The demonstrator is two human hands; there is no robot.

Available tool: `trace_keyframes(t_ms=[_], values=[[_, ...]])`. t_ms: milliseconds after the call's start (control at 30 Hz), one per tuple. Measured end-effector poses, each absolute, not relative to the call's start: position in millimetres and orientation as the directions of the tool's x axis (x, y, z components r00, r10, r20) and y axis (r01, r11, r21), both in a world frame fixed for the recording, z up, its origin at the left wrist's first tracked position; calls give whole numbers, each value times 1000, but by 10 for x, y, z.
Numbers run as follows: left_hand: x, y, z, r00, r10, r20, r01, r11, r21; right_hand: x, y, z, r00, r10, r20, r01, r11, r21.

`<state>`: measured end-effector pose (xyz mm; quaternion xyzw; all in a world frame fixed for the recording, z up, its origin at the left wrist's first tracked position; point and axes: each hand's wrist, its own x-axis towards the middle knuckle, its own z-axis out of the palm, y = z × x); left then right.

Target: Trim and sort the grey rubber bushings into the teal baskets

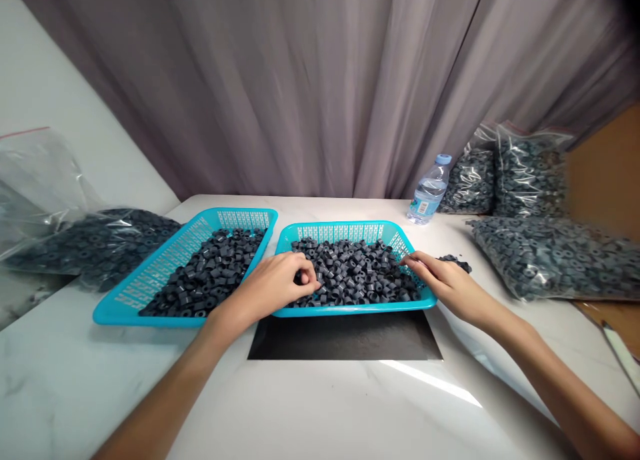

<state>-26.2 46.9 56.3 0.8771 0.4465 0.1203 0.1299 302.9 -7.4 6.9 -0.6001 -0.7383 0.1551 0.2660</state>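
Note:
My left hand (pixel 287 277) is over the left part of the right blue-green plastic basket (pixel 360 309). Its fingers are curled inward around small dark grey plastic rings, one partly showing inside the curl. At the basket's right side, my right hand (pixel 443 277) grips the rim, with its fingertips over the inner edge. Loose dark grey rings (pixel 357 270) cover the basket's floor. A dark flat sheet (pixel 345 340) lies partly under this basket.
Another blue-green basket (pixel 150 321) of similar rings stands left. Clear bags of grey pieces lie at far left (pixel 127 240) and right (pixel 555 257), with upright bags (pixel 530 173) behind. A water bottle (pixel 429 192) stands back right. Loose pieces (pixel 457 263) lie beyond my right hand.

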Motion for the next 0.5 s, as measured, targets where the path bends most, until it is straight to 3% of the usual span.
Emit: trace_keyframes(t_ms=[300, 433, 500], values=[[-311, 425, 600, 513, 833, 209, 631, -531, 566, 3031, -66, 62, -136, 983, 126, 798, 184, -574], [-248, 306, 617, 378, 879, 290, 324, -419, 848, 3029, -66, 64, -145, 970, 193, 796, 231, -560], [-211, 274, 589, 327, 911, 249, 209, -327, 922, 3029, -66, 66, -144, 968, 205, 799, 236, -553]])
